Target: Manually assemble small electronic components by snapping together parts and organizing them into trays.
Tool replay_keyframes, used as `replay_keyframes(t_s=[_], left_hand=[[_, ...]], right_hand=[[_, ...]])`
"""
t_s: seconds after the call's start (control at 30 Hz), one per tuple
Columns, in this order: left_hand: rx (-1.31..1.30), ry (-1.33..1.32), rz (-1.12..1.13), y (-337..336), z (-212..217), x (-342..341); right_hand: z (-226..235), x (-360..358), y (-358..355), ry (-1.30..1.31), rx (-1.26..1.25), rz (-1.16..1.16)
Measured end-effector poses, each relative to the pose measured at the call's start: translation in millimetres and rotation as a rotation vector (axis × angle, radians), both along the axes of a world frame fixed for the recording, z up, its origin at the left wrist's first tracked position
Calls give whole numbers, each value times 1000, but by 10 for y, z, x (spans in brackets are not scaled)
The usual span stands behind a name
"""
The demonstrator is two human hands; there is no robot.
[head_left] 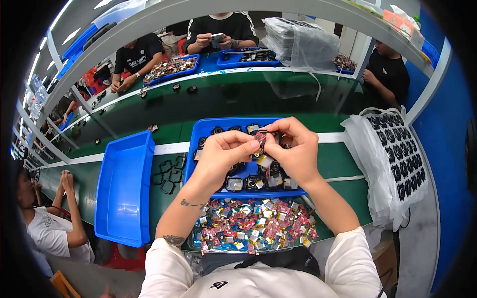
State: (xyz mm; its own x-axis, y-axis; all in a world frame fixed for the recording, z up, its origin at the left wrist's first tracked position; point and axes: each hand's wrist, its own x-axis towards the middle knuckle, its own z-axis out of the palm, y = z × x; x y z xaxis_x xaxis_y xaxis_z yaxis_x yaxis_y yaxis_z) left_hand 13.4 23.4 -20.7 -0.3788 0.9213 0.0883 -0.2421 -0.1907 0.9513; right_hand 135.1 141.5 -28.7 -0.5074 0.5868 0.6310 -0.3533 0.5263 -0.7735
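Note:
My left hand [229, 151] pinches a small red circuit board [260, 136] between thumb and fingers, above a blue tray [188, 166]. From the other side, my right hand [296, 151] has its thumb and forefinger closed on the same piece; a dark part shows at its fingertips, mostly hidden. A silvery battery [265, 161] shows just below the hands. Several black watch-like cases [235, 184] lie in the tray beneath. Nearer to me spreads a heap of red circuit boards with silvery batteries and yellow tape [253, 223].
An upright-tilted blue tray [124, 188] stands at left, beside several black frames [171, 175] on the green bench [166, 198]. Wrapped stacked trays of black parts [401, 154] stand at right. A metal shelf beam [164, 17] crosses overhead. Several people work around the green belt [218, 94].

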Motion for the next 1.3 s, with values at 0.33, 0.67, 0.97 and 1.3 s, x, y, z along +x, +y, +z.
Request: replay_keyframes(t_s=[0.33,0.67,0.97,1.3], left_hand=[[73,91,217,10,-34,76],[183,165,127,155,-119,90],[-158,850,540,507,-184,-770],[-1066,926,535,1207,-800,-1850]], right_hand=[[41,-10,-76,64,-118,199],[86,89,-49,19,-69,53],[230,51,93,-173,144,-117],[292,205,162,-154,277,-184]])
